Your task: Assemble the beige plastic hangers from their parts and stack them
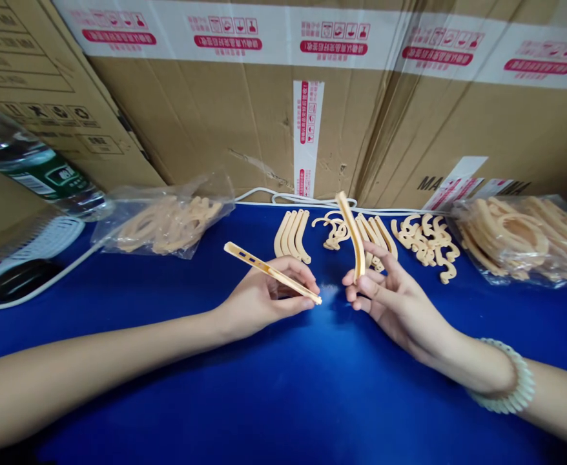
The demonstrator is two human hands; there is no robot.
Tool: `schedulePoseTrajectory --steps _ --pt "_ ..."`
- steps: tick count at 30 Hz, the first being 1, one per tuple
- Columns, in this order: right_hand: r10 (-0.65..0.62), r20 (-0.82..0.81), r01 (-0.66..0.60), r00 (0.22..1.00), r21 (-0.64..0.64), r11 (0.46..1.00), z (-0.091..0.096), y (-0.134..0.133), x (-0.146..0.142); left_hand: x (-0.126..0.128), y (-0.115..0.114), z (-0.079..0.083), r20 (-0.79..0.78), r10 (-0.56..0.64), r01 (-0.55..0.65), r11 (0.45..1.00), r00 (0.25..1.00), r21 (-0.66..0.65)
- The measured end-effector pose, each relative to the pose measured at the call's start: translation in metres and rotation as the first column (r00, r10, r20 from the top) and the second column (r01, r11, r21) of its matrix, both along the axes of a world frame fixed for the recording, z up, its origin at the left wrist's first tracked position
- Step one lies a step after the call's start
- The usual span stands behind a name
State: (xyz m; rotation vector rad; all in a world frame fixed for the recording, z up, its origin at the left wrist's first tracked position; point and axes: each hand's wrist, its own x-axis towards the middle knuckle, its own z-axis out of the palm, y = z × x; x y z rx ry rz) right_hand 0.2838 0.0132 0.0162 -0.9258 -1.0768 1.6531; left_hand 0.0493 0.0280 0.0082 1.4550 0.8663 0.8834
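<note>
My left hand (268,290) pinches a long beige plastic strip (254,259) with slots near its far end; the strip slants down to the right. In my right hand (394,294) a curved beige plastic strip (349,226) with a hollow channel stands nearly upright, gripped near its lower end. The two strips are apart, both held above the blue table (283,400). Behind my hands lie a row of curved beige strips (292,234), small hooked pieces (334,231), more strips (375,234) partly hidden by my right hand, and a heap of small S-shaped pieces (426,242).
Clear bags of beige parts lie at left (167,223) and right (520,239). A water bottle (46,168), a white hairbrush (46,239) and a black rounded object (19,279) are at far left. A white cable (264,192) runs before cardboard boxes (216,123).
</note>
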Motion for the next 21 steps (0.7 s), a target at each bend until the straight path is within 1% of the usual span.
schedulePoseTrajectory --steps 3,5,6,9,11,17,21 --pt "0.1 -0.031 -0.101 0.994 -0.041 0.994 -0.002 0.0011 -0.0016 0.001 -0.0012 0.0017 -0.016 -0.022 0.022 1.0 1.0 0.011" --pt "0.144 -0.024 -0.145 0.989 -0.041 0.989 -0.0025 0.0007 -0.0027 0.001 -0.0016 0.0021 -0.029 -0.025 0.026 0.999 0.999 0.02" --pt "0.146 -0.006 -0.147 0.989 -0.033 0.989 -0.003 0.0002 -0.003 0.0008 -0.0017 0.0021 -0.035 -0.024 0.025 1.0 0.999 0.018" --pt "0.098 0.074 -0.099 0.992 0.004 0.995 -0.0055 -0.0012 -0.0029 0.0005 -0.0023 0.0026 -0.035 -0.025 0.025 1.0 0.999 -0.008" --pt "0.091 0.11 -0.095 0.99 0.03 0.995 -0.0071 -0.0018 -0.0023 0.0005 -0.0029 0.0031 -0.031 -0.031 0.031 0.999 0.999 -0.02" --pt "0.13 0.234 -0.163 0.964 0.13 0.978 -0.0039 -0.0034 -0.0032 -0.0008 -0.0042 0.0028 -0.019 -0.068 0.067 0.998 0.998 -0.007" --pt "0.14 0.294 -0.2 0.946 0.184 0.962 -0.0012 -0.0039 -0.0054 -0.0022 -0.0052 0.0005 -0.057 -0.088 0.089 0.996 0.994 0.025"
